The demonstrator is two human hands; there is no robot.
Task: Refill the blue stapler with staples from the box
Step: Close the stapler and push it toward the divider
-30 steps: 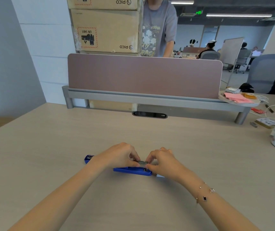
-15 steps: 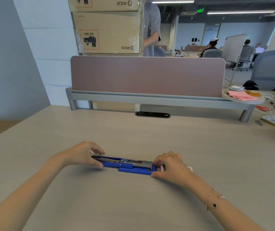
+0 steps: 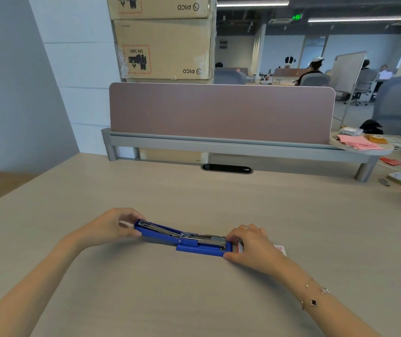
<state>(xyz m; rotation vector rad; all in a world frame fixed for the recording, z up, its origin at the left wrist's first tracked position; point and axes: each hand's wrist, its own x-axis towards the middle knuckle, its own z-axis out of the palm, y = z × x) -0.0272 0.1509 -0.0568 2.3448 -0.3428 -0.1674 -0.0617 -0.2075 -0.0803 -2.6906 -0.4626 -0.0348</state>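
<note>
The blue stapler [image 3: 185, 240] is lying opened out flat across the pale wooden worktop [image 3: 194, 195], near the front edge and between the two hands, with its metal staple channel facing up and its top arm swung out to the left. The left hand [image 3: 108, 227] is holding the far left end of that top arm, its fingers [image 3: 127, 216] curled over the tip and the thumb pressing against the near side, so it is gripping the stapler. The right hand [image 3: 253, 248] is holding the right end of the base, thumb against the near edge and fingers over the far side, also closed on the stapler; a ring is showing on one finger and a thin bracelet [image 3: 313, 297] is sitting on the wrist. Just beyond the right hand, a small white and red box [image 3: 281, 249] is lying on the worktop, mostly hidden by the hand, so whether it is open cannot be told. At the back of the worktop a mauve divider panel [image 3: 221, 113] is standing on a grey rail, and stacked cardboard cartons [image 3: 163, 48] are rising behind it.
</note>
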